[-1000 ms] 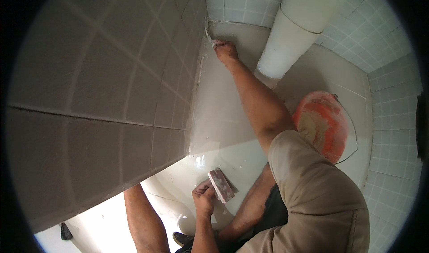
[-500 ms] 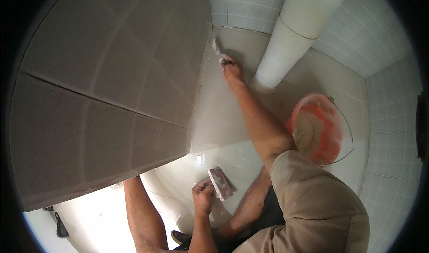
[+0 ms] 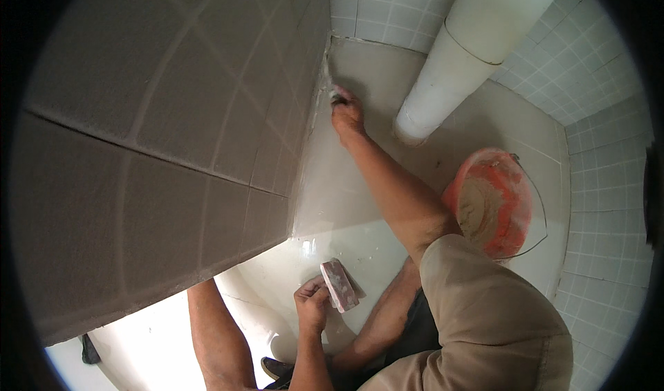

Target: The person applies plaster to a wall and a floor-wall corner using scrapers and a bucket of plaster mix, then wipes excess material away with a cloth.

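Observation:
My right hand (image 3: pixel 348 118) reaches far forward, closed round a small dark-handled tool (image 3: pixel 337 100). The tool's pale, paste-coated end meets the corner joint (image 3: pixel 321 87) between the brown tiled wall and the floor, where wet whitish paste shows. Most of the tool is hidden by my fingers. Close to my body, my left hand (image 3: pixel 311 306) grips a pinkish-red rectangular block (image 3: pixel 339 286) smeared with white paste, held tilted just above the floor. Its underside and any handle are out of sight.
A red bucket (image 3: pixel 512 204) of beige mix, with a wire handle, stands right of my right forearm. A thick white pipe (image 3: pixel 456 66) rises from the floor (image 3: pixel 353 183) beyond it. Brown tiled wall (image 3: pixel 173 114) borders the left; pale tiles (image 3: pixel 602 183) line the right.
My right hand has moved slightly left and nearer to me along the wall joint, bringing the tool's end against the corner. My left hand keeps the block in nearly the same place.

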